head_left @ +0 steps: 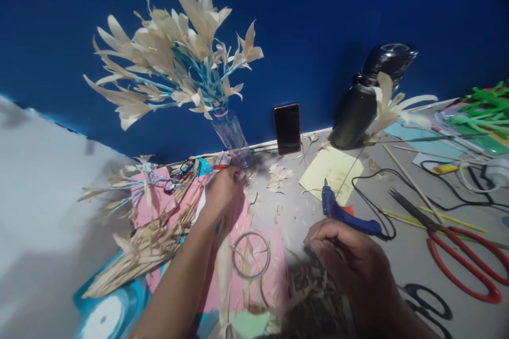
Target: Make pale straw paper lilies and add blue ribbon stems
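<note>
Left hand (222, 190) reaches over a table (417, 262), fingertips partly hidden, so whether it is clamped on anything cannot be told; right hand (353, 254), at its 4 o'clock, has fingertips drawn together, though whether they pinch the thin wire near them cannot be told. Pale bouquet (167, 37) leans in a clear bottle (230, 130) at the left hand's 11 o'clock. Pink paper (276, 246) lies under that hand. From the right hand, a black bottle (353, 116) stands at 12, red-handled scissors (433, 225) lie at 3, a pale flower (385, 108) shows at 1, a blue glue gun (350, 218) lies just beside at 12, a smartphone (288, 130) stands at 11 and a ring (234, 255) lies at 9.
</note>
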`<action>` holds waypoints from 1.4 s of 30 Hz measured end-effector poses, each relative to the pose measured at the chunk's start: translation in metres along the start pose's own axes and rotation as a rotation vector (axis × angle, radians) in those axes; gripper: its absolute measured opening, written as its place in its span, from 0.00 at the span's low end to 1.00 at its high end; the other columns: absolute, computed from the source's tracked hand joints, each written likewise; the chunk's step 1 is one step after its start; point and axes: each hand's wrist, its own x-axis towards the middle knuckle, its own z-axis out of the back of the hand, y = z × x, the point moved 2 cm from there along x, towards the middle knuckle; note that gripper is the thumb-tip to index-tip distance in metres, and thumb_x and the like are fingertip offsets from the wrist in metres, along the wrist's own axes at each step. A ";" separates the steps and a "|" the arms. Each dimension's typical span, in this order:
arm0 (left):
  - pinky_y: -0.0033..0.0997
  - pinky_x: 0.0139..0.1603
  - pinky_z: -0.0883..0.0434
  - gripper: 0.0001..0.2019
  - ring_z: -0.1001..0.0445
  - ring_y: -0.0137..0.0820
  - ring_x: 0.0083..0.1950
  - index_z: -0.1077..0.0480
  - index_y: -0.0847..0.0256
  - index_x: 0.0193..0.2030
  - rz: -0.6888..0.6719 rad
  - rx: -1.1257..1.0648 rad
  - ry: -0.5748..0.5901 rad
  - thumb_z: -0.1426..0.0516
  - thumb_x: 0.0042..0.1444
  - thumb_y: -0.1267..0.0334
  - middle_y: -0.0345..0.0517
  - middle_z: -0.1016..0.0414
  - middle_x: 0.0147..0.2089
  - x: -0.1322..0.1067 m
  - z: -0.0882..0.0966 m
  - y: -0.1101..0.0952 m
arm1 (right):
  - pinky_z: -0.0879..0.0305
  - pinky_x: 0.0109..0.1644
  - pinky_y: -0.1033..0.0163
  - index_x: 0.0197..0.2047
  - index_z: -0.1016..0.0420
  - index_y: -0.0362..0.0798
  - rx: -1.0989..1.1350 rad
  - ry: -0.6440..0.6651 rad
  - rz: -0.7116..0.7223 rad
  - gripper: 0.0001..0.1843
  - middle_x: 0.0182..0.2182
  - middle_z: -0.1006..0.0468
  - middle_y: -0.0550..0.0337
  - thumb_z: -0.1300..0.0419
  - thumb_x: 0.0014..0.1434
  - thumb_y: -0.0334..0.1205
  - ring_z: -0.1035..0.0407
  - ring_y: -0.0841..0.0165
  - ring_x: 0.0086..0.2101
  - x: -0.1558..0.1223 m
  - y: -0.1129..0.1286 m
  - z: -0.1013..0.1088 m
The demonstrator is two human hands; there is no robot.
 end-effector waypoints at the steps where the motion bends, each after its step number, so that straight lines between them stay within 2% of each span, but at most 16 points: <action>1: 0.31 0.36 0.35 0.12 0.22 0.39 0.39 0.22 0.60 0.43 0.016 0.042 -0.017 0.47 0.60 0.67 0.52 0.19 0.40 -0.002 0.002 -0.002 | 0.35 0.27 0.68 0.28 0.27 0.50 -0.002 0.002 -0.006 0.12 0.25 0.21 0.61 0.44 0.64 0.39 0.26 0.69 0.26 0.000 0.000 0.000; 3: 0.32 0.36 0.36 0.14 0.22 0.40 0.41 0.21 0.59 0.44 -0.013 0.095 -0.022 0.49 0.62 0.67 0.53 0.19 0.44 -0.004 0.001 -0.009 | 0.35 0.27 0.68 0.29 0.27 0.50 -0.001 0.011 -0.018 0.12 0.26 0.21 0.61 0.45 0.64 0.39 0.26 0.69 0.27 -0.001 -0.001 0.000; 5: 0.32 0.37 0.35 0.15 0.22 0.39 0.42 0.21 0.57 0.46 -0.095 0.084 0.026 0.50 0.63 0.69 0.53 0.19 0.45 -0.005 -0.006 -0.019 | 0.34 0.28 0.68 0.29 0.27 0.50 0.009 0.022 -0.021 0.12 0.26 0.21 0.60 0.45 0.64 0.39 0.26 0.69 0.27 -0.002 -0.003 -0.001; 9: 0.32 0.37 0.33 0.17 0.23 0.38 0.37 0.21 0.59 0.47 -0.196 0.045 0.110 0.48 0.59 0.74 0.53 0.21 0.40 -0.002 -0.019 -0.033 | 0.34 0.29 0.67 0.30 0.27 0.49 0.031 0.012 -0.015 0.12 0.27 0.20 0.60 0.44 0.65 0.40 0.25 0.68 0.27 -0.003 -0.006 -0.004; 12: 0.30 0.43 0.30 0.18 0.23 0.35 0.42 0.21 0.57 0.49 -0.267 -0.035 0.090 0.50 0.63 0.72 0.50 0.21 0.44 0.003 -0.020 -0.037 | 0.33 0.30 0.66 0.30 0.27 0.49 0.039 -0.003 -0.007 0.11 0.27 0.20 0.59 0.43 0.65 0.40 0.25 0.67 0.28 -0.004 -0.008 -0.005; 15: 0.32 0.49 0.29 0.16 0.23 0.35 0.46 0.21 0.58 0.50 -0.219 -0.162 -0.049 0.49 0.64 0.69 0.48 0.21 0.46 0.007 -0.013 -0.035 | 0.33 0.32 0.65 0.30 0.28 0.49 0.040 0.008 -0.014 0.11 0.27 0.21 0.59 0.43 0.64 0.40 0.26 0.67 0.29 -0.005 -0.009 -0.005; 17: 0.33 0.48 0.29 0.14 0.23 0.36 0.45 0.21 0.59 0.47 -0.153 -0.180 -0.092 0.47 0.62 0.67 0.48 0.20 0.46 0.010 -0.010 -0.032 | 0.34 0.32 0.65 0.30 0.28 0.49 0.033 0.012 -0.018 0.11 0.27 0.21 0.59 0.43 0.64 0.40 0.26 0.67 0.28 -0.006 -0.010 -0.005; 20: 0.33 0.44 0.30 0.11 0.22 0.38 0.45 0.21 0.58 0.44 -0.124 -0.117 -0.051 0.45 0.61 0.67 0.49 0.19 0.46 0.013 -0.011 -0.032 | 0.36 0.30 0.65 0.31 0.27 0.48 0.027 0.006 -0.004 0.09 0.27 0.21 0.59 0.42 0.63 0.39 0.27 0.68 0.28 -0.007 -0.009 -0.006; 24: 0.34 0.41 0.32 0.13 0.22 0.39 0.45 0.21 0.58 0.44 -0.107 -0.051 -0.034 0.48 0.62 0.69 0.52 0.19 0.48 0.013 -0.012 -0.035 | 0.37 0.29 0.65 0.30 0.27 0.48 0.026 -0.034 0.019 0.08 0.27 0.21 0.60 0.42 0.62 0.36 0.28 0.68 0.27 -0.005 -0.006 -0.007; 30: 0.31 0.38 0.34 0.09 0.24 0.38 0.43 0.21 0.59 0.37 -0.174 0.010 0.049 0.41 0.59 0.58 0.49 0.20 0.44 0.002 -0.016 -0.052 | 0.39 0.26 0.66 0.29 0.27 0.48 0.031 -0.024 0.016 0.08 0.23 0.25 0.61 0.43 0.60 0.35 0.32 0.70 0.24 -0.003 -0.003 -0.007; 35: 0.30 0.33 0.38 0.09 0.25 0.36 0.38 0.23 0.61 0.32 -0.162 0.047 0.077 0.45 0.58 0.67 0.49 0.20 0.37 0.003 -0.023 -0.059 | 0.38 0.28 0.67 0.29 0.27 0.48 0.041 -0.033 0.026 0.07 0.24 0.25 0.62 0.42 0.59 0.34 0.33 0.71 0.23 -0.003 -0.002 -0.008; 38: 0.31 0.33 0.38 0.11 0.25 0.36 0.36 0.23 0.61 0.33 -0.171 0.036 0.071 0.47 0.60 0.67 0.50 0.20 0.36 0.007 -0.022 -0.058 | 0.38 0.28 0.67 0.29 0.27 0.47 0.037 -0.032 0.028 0.07 0.23 0.26 0.63 0.42 0.59 0.34 0.34 0.72 0.22 -0.002 -0.002 -0.008; 42: 0.31 0.39 0.35 0.11 0.25 0.35 0.40 0.24 0.61 0.38 -0.221 -0.003 0.082 0.48 0.62 0.66 0.50 0.20 0.41 0.005 -0.015 -0.055 | 0.38 0.28 0.67 0.29 0.27 0.47 0.031 -0.040 0.036 0.07 0.23 0.25 0.62 0.43 0.59 0.34 0.33 0.72 0.23 -0.001 -0.003 -0.007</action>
